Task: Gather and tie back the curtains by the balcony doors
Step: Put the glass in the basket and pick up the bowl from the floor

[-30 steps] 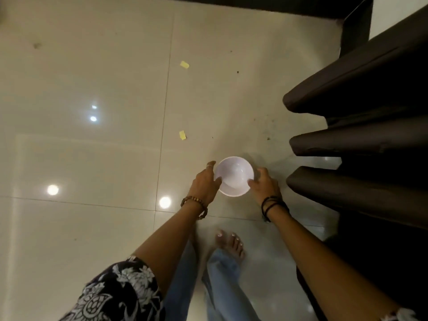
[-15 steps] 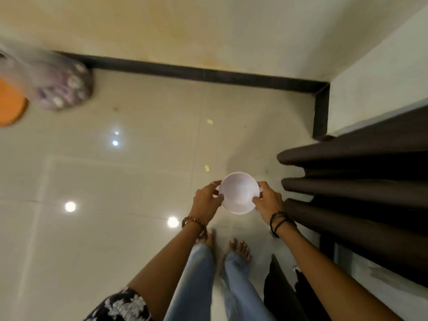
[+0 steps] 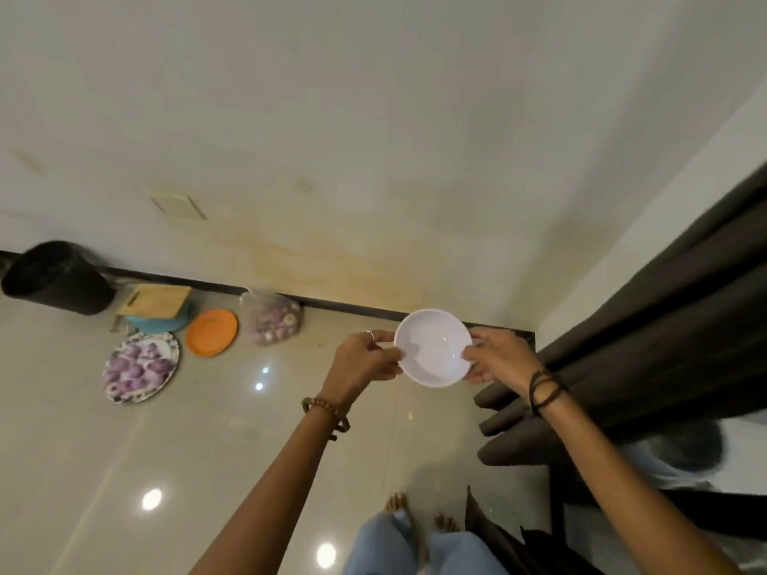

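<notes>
I hold a white bowl (image 3: 432, 347) in front of me with both hands, well above the floor. My left hand (image 3: 365, 359) grips its left rim and my right hand (image 3: 498, 359) grips its right rim. The bowl looks empty. A dark brown curtain (image 3: 672, 325) hangs in thick folds at the right, just beyond my right wrist, its hem near the floor.
Along the far wall on the glossy tiled floor (image 3: 124, 471) stand a black bin (image 3: 58, 278), a wooden board on a blue dish (image 3: 155, 302), an orange plate (image 3: 211, 332), a bag of onions (image 3: 274, 319) and a plate of onions (image 3: 141, 367). My bare feet (image 3: 419, 512) are below.
I have stood up, lifting the bowl from near the floor. The view has tilted up, bringing the wall, bin and plates into sight.
</notes>
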